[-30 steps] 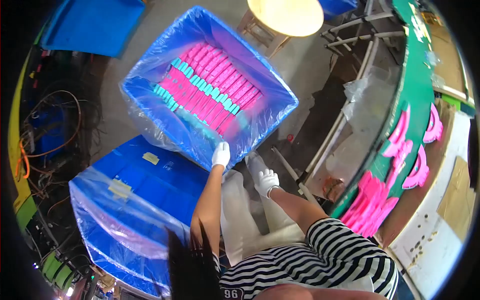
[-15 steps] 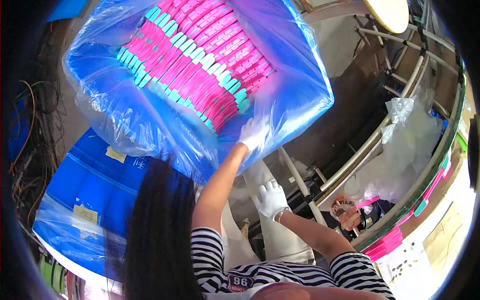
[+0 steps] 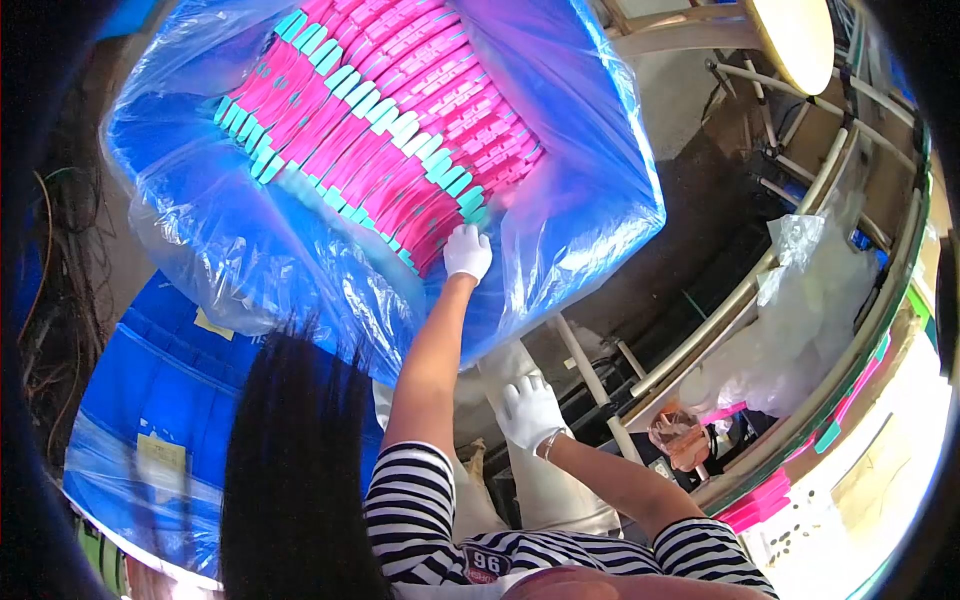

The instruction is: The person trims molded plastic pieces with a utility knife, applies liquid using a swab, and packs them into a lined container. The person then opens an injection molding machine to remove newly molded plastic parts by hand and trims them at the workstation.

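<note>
Deeper into the blue, film-lined box [image 3: 590, 200] than half a second ago, the left hand [image 3: 467, 252] is now resting curled fingers against the near end of the pink pieces [image 3: 330, 140]; I can't tell whether it's gripping one. Farther off, the right hand [image 3: 532, 412] is lying loosely spread on a trouser leg [image 3: 550, 485], visibly holding nothing. Ahead, the row is running forward and left, each piece lying crosswise to it. Rightward, a pipe frame [image 3: 740, 290] is standing near, a round stool [image 3: 797, 45] beyond.
</note>
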`<action>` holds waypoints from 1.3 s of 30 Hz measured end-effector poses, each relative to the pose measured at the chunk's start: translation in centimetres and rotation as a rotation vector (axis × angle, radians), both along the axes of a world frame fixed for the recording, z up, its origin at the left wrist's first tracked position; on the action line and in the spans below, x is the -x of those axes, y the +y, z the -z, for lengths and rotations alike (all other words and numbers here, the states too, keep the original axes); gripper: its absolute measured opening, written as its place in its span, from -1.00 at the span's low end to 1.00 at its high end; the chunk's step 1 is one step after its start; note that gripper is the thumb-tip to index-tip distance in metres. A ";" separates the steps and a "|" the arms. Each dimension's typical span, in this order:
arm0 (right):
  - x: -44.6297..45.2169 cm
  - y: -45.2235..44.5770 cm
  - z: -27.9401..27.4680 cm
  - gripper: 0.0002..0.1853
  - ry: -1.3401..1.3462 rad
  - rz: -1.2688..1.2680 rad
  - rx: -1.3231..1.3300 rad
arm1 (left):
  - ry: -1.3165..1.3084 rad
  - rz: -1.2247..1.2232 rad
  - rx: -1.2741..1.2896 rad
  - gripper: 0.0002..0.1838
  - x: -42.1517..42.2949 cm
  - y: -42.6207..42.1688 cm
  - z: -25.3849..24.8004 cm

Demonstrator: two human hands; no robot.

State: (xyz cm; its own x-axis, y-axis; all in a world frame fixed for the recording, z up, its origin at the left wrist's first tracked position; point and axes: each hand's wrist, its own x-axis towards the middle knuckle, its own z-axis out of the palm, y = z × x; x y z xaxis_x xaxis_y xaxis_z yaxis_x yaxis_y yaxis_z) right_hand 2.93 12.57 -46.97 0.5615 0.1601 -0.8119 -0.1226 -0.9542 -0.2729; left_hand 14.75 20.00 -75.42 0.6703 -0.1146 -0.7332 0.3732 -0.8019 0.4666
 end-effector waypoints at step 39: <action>-3.0 0.5 1.0 -0.80 -0.067 -0.001 -0.010 | -0.429 0.225 -0.111 -0.37 -10.1 2.7 -0.2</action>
